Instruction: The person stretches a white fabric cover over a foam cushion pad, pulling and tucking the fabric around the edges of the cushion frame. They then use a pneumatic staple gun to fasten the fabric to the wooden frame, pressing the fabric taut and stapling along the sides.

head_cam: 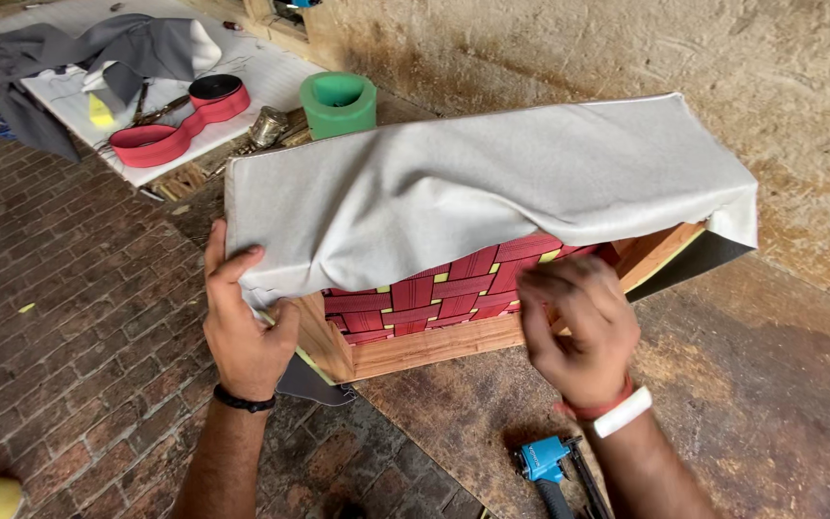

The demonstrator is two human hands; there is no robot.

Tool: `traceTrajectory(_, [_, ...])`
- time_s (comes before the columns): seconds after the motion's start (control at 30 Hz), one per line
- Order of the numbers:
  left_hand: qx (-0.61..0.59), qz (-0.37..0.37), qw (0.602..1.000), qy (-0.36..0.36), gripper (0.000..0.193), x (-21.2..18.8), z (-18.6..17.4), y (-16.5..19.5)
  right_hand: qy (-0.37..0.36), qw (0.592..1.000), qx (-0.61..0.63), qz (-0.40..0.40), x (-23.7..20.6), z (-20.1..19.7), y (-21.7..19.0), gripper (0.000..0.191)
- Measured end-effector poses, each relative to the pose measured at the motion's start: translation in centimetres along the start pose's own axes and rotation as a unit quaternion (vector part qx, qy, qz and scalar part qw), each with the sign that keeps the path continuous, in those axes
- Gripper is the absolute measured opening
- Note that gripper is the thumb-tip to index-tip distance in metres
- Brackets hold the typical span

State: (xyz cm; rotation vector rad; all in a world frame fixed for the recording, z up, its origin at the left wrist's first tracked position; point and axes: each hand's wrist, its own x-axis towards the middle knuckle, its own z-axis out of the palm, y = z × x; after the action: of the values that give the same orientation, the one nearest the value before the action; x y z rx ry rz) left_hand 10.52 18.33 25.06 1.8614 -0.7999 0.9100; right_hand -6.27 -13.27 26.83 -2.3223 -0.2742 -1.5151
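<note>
No packages, labels, signs or screens can be made out anywhere in this view. Nothing on the workbench, the brick floor or the board at the upper left carries a visible tag, printed wrapper or display.

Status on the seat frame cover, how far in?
Done: red webbing is woven across the wooden frame. In hand: grey fabric lies draped over the top; left hand grips its corner, right hand is at the frame's lower edge. Left: the fabric hangs loose and wrinkled; the blue stapler lies unused.
</note>
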Motion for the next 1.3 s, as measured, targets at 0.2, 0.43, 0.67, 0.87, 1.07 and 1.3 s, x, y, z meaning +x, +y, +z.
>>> traceTrajectory(0.2, [0.004,0.004,0.999,-0.033,0.061,1.0,-1.2,-0.3,-0.157,0.975,-0.119,-0.104,11.8,6.2,-3.3,0.089])
traceTrajectory(0.43, [-0.203,-0.037,0.976,-0.068,0.081,1.2,1.7,-7.9,-0.14,0.969,-0.19,-0.072,13.0,13.1,1.3,0.049])
traceTrajectory(0.67, [-0.331,-0.394,0.818,-0.258,0.078,-10.1,8.1,-20.4,-0.151,0.959,-0.239,-0.017,18.1,22.6,8.1,0.041])
traceTrajectory(0.87, [-0.22,-0.648,0.637,-0.354,0.099,-22.0,11.8,-25.6,-0.139,0.958,-0.25,0.004,20.5,28.7,11.6,0.043])
traceTrajectory(1.07, [-0.292,-0.785,0.475,-0.271,0.083,-27.0,15.8,-25.7,-0.128,0.956,-0.266,0.011,20.5,29.3,11.8,0.033])
traceTrajectory(1.3, [-0.613,-0.786,0.016,-0.072,0.065,-30.9,18.2,-25.4,-0.056,0.972,-0.225,-0.035,17.6,24.9,9.4,0.025])
